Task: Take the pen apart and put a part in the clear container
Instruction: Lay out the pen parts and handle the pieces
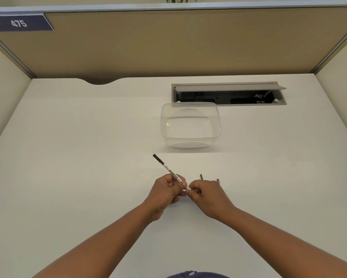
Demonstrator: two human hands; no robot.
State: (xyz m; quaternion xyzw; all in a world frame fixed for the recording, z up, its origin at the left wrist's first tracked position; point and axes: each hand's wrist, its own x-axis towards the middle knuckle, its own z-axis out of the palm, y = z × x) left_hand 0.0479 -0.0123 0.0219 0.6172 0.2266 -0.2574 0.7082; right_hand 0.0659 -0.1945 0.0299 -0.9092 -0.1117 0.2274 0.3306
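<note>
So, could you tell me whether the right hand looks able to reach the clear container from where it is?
Probably yes: the desk between the right hand and the clear container is bare, and its top is open, but that hand is busy at the pen.

Two bare forearms, no sleeves, watch or rings visible. Left hand (164, 190) and right hand (205, 194) ungloved. Dark blue garment (196, 275) with pale button at bottom edge.
</note>
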